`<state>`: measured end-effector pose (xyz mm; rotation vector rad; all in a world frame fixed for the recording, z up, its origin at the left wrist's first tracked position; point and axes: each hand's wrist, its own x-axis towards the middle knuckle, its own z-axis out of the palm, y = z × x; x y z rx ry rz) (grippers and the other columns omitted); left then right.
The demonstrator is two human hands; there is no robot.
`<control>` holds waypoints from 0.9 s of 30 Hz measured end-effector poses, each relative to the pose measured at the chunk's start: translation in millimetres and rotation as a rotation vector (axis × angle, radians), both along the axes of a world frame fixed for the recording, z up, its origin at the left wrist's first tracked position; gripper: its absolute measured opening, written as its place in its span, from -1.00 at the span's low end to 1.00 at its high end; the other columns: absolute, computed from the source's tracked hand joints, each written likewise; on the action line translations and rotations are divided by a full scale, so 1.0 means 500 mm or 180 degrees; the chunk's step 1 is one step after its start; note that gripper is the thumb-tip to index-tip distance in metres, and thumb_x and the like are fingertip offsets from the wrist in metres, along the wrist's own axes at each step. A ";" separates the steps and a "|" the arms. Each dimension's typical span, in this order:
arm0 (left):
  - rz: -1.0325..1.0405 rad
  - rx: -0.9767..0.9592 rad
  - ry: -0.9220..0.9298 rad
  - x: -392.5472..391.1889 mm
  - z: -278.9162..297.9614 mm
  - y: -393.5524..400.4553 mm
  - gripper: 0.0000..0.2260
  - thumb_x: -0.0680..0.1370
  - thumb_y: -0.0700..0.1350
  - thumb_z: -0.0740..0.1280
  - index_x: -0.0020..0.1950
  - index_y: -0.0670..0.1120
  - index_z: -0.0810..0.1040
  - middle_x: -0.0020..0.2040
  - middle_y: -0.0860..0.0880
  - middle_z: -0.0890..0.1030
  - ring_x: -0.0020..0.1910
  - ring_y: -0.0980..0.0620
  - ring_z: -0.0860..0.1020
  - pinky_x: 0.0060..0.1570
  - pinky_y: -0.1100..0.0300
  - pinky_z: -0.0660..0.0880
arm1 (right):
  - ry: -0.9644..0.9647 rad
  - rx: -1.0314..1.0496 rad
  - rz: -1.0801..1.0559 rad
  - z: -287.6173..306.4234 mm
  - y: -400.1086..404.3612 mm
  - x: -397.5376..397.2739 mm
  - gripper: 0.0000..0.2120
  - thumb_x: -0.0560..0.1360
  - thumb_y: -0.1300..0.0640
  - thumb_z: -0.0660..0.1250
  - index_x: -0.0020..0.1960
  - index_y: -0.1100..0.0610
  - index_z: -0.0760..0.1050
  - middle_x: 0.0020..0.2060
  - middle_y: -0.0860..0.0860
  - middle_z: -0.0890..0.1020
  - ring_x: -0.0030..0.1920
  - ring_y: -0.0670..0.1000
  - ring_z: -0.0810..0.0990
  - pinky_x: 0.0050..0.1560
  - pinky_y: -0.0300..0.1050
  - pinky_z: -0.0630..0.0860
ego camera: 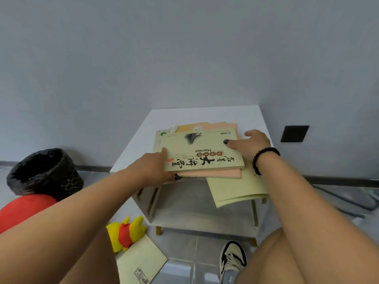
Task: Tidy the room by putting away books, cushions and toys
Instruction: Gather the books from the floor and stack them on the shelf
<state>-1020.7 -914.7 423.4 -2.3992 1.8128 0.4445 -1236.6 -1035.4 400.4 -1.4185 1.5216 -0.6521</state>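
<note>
A pale green Hamlet book [202, 152] tops a stack of books on the white side table [143, 140]. My left hand [152, 167] grips the stack's near left corner, thumb on the Hamlet cover. My right hand [251, 143] presses on the stack's right edge, thumb on the cover. Peach books [221, 127] lie underneath. A thin green booklet [238, 187] sticks out over the table's front edge. On the floor lie another green book [141, 261] and a yellow and red plush toy [125, 232]. A red cushion [22, 210] sits at the left.
A bin lined with a black bag [44, 173] stands left of the table by the wall. The table has a lower shelf [203, 220]. My shoe [232, 257] is on the grey tiled floor. A black wall plate [294, 133] is at the right.
</note>
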 end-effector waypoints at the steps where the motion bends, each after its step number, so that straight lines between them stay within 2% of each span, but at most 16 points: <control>1: -0.0026 0.0012 -0.0182 -0.001 0.000 -0.013 -0.27 0.53 0.18 0.34 0.55 -0.07 0.09 0.34 -0.06 0.46 0.25 -0.03 0.46 0.17 0.15 0.43 | 0.0031 0.0004 0.0016 0.003 -0.004 0.001 -0.38 0.42 -0.06 0.48 0.38 0.15 0.37 0.35 0.11 0.42 0.40 0.11 0.34 0.30 0.02 0.36; 3: -0.0046 0.0063 -0.0504 0.001 -0.006 -0.036 -0.28 0.50 0.21 0.35 0.52 -0.07 0.15 0.29 -0.06 0.49 0.19 -0.04 0.49 0.18 0.09 0.49 | 0.0128 -0.0024 0.0034 0.010 -0.009 0.008 -0.66 0.39 -0.04 0.49 0.05 0.12 0.53 0.19 0.10 0.57 0.28 0.12 0.46 0.22 -0.01 0.48; 4: -0.0031 0.0095 -0.0608 0.002 -0.011 -0.043 -0.27 0.49 0.23 0.36 0.52 -0.06 0.16 0.27 -0.05 0.50 0.15 -0.03 0.50 0.16 0.07 0.51 | 0.0168 -0.0025 0.0096 0.012 -0.010 0.012 -0.67 0.32 -0.06 0.50 -0.03 0.11 0.56 0.13 0.10 0.60 0.23 0.11 0.51 0.18 0.00 0.51; 6: 0.0006 0.0076 -0.0693 0.007 -0.025 -0.056 -0.20 0.47 0.25 0.36 0.55 -0.06 0.10 0.26 -0.05 0.51 0.14 -0.04 0.51 0.16 0.05 0.52 | 0.0265 -0.0021 0.0259 0.004 -0.023 0.020 -0.48 0.17 -0.13 0.47 0.06 0.09 0.57 0.12 0.09 0.59 0.16 0.08 0.55 0.15 0.02 0.55; 8: 0.0002 0.0017 -0.0766 0.011 -0.037 -0.063 -0.13 0.47 0.28 0.35 0.59 -0.06 0.00 0.28 -0.06 0.50 0.17 -0.06 0.50 0.16 0.04 0.51 | 0.0439 -0.0073 0.0411 -0.002 -0.031 0.027 -0.42 0.19 -0.13 0.46 0.15 0.09 0.54 0.17 0.09 0.56 0.10 0.06 0.56 0.14 0.00 0.56; 11: -0.0004 -0.0077 -0.0844 0.021 -0.050 -0.067 -0.14 0.49 0.25 0.35 0.59 -0.04 -0.03 0.25 -0.06 0.51 0.12 -0.06 0.52 0.08 0.04 0.53 | 0.0537 -0.0109 0.0485 0.000 -0.028 0.024 -0.52 0.29 -0.12 0.47 0.13 0.08 0.55 0.16 0.09 0.57 0.09 0.07 0.57 0.15 0.01 0.55; 13: -0.0004 -0.0242 -0.0935 0.024 -0.061 -0.061 -0.23 0.54 0.13 0.34 0.59 -0.01 -0.04 0.19 -0.06 0.52 0.05 -0.04 0.53 -0.05 0.09 0.53 | 0.0414 -0.0179 0.0545 0.002 -0.020 0.018 -0.63 0.37 -0.08 0.47 0.10 0.07 0.57 0.12 0.05 0.61 0.10 0.06 0.58 0.15 -0.02 0.54; 16: -0.0050 -0.0510 -0.0992 0.030 -0.072 -0.049 -0.33 0.57 0.06 0.31 0.56 0.04 0.00 0.12 -0.07 0.52 0.04 -0.05 0.48 -0.17 0.12 0.42 | 0.0284 -0.0394 0.0667 -0.001 0.002 0.010 -0.73 0.49 -0.02 0.40 0.16 0.03 0.56 0.07 -0.04 0.64 0.05 0.00 0.60 0.00 -0.17 0.52; 18: -0.0143 -0.0657 -0.0927 0.034 -0.070 -0.046 -0.30 0.53 0.21 0.33 0.53 0.03 0.08 0.14 -0.08 0.50 0.15 -0.09 0.40 -0.10 0.09 0.40 | 0.0213 -0.0536 0.0647 -0.011 0.014 0.006 -0.71 0.51 -0.06 0.37 0.20 -0.02 0.54 0.02 -0.12 0.63 -0.03 -0.10 0.59 -0.16 -0.28 0.45; 20: -0.0292 -0.0706 -0.0599 0.037 -0.073 -0.053 -0.12 0.41 0.34 0.36 0.55 -0.05 0.08 0.28 -0.12 0.43 0.27 -0.14 0.33 0.12 0.03 0.39 | 0.0115 -0.0636 0.0498 -0.022 0.021 0.007 -0.71 0.51 -0.10 0.36 0.21 -0.07 0.54 0.00 -0.18 0.63 -0.09 -0.22 0.55 -0.25 -0.36 0.39; 21: -0.0337 -0.0722 -0.0352 0.037 -0.077 -0.058 -0.04 0.38 0.35 0.38 0.57 -0.10 0.03 0.37 -0.15 0.36 0.33 -0.17 0.28 0.23 0.00 0.35 | 0.0095 -0.0658 0.0435 -0.025 0.022 0.007 -0.70 0.51 -0.11 0.35 0.21 -0.08 0.54 0.02 -0.18 0.63 -0.08 -0.23 0.55 -0.26 -0.38 0.38; 24: -0.0437 -0.0700 0.0258 0.047 -0.097 -0.082 0.13 0.34 0.30 0.45 0.59 -0.17 -0.18 0.54 -0.18 0.11 0.50 -0.19 0.11 0.44 -0.03 0.17 | 0.0070 -0.0709 0.0220 -0.027 0.026 0.011 -0.63 0.53 -0.07 0.35 0.29 0.01 0.47 0.02 -0.16 0.59 0.04 -0.07 0.57 -0.18 -0.35 0.42; 25: -0.0491 -0.0685 0.0334 0.053 -0.105 -0.092 0.17 0.33 0.32 0.45 0.58 -0.17 -0.23 0.56 -0.18 0.04 0.53 -0.18 0.06 0.48 -0.03 0.11 | 0.0138 -0.0706 0.0157 -0.024 0.028 0.011 -0.55 0.53 -0.07 0.34 0.36 0.07 0.41 0.08 -0.11 0.58 0.12 -0.01 0.54 -0.07 -0.28 0.47; 26: -0.0530 -0.0695 0.0395 0.056 -0.110 -0.102 0.20 0.31 0.34 0.44 0.57 -0.17 -0.27 0.58 -0.18 -0.01 0.54 -0.17 0.02 0.50 -0.03 0.06 | 0.0267 -0.0691 0.0098 -0.023 0.026 0.009 -0.42 0.53 -0.09 0.35 0.45 0.12 0.30 0.23 -0.03 0.53 0.24 0.05 0.49 0.11 -0.15 0.47; 27: -0.0532 -0.0715 0.0441 0.058 -0.115 -0.109 0.23 0.29 0.38 0.43 0.57 -0.17 -0.29 0.58 -0.18 -0.03 0.55 -0.16 0.00 0.50 -0.03 0.03 | 0.0448 -0.0642 0.0080 -0.019 0.026 0.006 -0.30 0.51 -0.14 0.35 0.51 0.12 0.19 0.38 0.03 0.41 0.36 0.08 0.40 0.28 -0.06 0.39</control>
